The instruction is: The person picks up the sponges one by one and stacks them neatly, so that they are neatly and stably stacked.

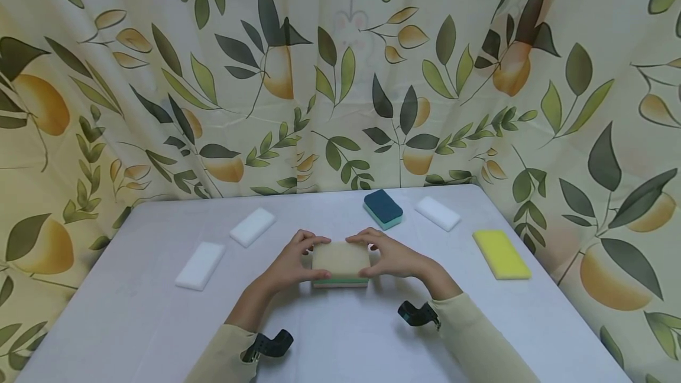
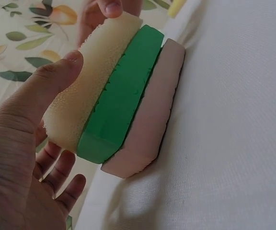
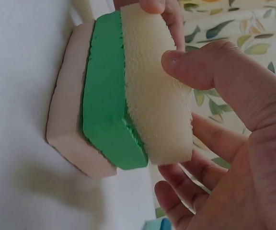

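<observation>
A stack of sponges stands at the middle of the table: a cream porous sponge [image 1: 341, 257] on top, a green sponge [image 2: 121, 98] under it and a pale pink sponge [image 3: 73, 105] at the bottom on the cloth. My left hand [image 1: 291, 260] holds the cream sponge by its left end, thumb on the near side and fingers behind. From the right end my right hand [image 1: 395, 255] grips the same sponge the same way. In both wrist views the cream sponge lies against the green one. Part of the fingers is hidden behind the sponge.
Two white sponges [image 1: 200, 266] [image 1: 252, 227] lie to the left. Behind the stack, toward the right, are a dark blue-green sponge [image 1: 383, 208] and another white sponge [image 1: 438, 213]. A flat yellow sponge [image 1: 501, 255] is near the right edge. A patterned curtain [image 1: 340, 75] hangs behind the table.
</observation>
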`<state>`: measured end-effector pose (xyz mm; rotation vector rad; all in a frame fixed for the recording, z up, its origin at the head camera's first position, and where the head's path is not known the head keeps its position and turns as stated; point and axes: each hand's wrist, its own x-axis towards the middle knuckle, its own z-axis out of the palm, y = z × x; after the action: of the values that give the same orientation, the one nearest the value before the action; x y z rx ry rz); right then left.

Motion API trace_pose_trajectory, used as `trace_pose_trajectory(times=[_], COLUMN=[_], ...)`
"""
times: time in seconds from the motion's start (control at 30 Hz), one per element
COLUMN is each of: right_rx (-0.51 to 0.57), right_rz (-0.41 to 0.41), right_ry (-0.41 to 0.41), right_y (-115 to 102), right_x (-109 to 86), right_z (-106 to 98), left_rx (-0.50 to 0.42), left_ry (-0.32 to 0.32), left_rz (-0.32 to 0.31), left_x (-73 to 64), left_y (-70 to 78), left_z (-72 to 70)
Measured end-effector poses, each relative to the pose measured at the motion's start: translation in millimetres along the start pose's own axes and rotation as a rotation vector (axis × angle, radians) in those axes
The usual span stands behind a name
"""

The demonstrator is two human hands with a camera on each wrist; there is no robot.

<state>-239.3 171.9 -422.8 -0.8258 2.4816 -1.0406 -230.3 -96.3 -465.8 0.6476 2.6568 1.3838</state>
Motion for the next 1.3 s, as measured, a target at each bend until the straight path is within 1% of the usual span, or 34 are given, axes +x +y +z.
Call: trace_pose_trajectory(times=[0.3, 0.47, 0.57, 0.7, 0.83, 1.0, 1.1, 1.2, 1.3], right_rx=[0.021, 0.030, 0.016, -0.009, -0.054, -0.112, -0.149, -0.174, -0.192], right_rz=[0.002, 0.030, 0.051, 0.085, 0.152, 0.247, 0.299, 0.347, 0.403], right_ry=[0.038, 0.073, 0.103, 0.171, 0.264, 0.383, 0.435, 0.485, 0.538], right_y=[7.1, 15.3, 22.9, 33.4, 42.2, 54.5, 65.4, 78.7, 92.9], right_x=[-11.1, -23.4, -33.7, -50.9, -71.3, -102.2, -120.6, -137.3, -151.4], right_z=[-6.5, -14.6, -21.7, -33.5, -49.2, -72.7, -84.3, -91.7, -94.5], left_rx=[0.005, 0.010, 0.011, 0.018, 0.018, -0.002, -0.003, -0.005, -0.003], left_ry=[0.003, 0.005, 0.007, 0.010, 0.009, 0.006, 0.005, 0.006, 0.009], left_rz=[-0.013, -0.013, -0.009, -0.002, 0.004, 0.010, 0.006, -0.001, -0.007], left_x=[-0.3, 0.0, 0.1, -0.1, 0.3, 0.6, 0.2, -0.5, -1.3], left_y=[0.4, 1.0, 1.1, -0.2, -1.4, -1.4, -1.6, -1.7, -1.4], left_z=[0.4, 0.4, 0.3, 0.9, 1.8, 2.2, 2.4, 2.4, 2.0])
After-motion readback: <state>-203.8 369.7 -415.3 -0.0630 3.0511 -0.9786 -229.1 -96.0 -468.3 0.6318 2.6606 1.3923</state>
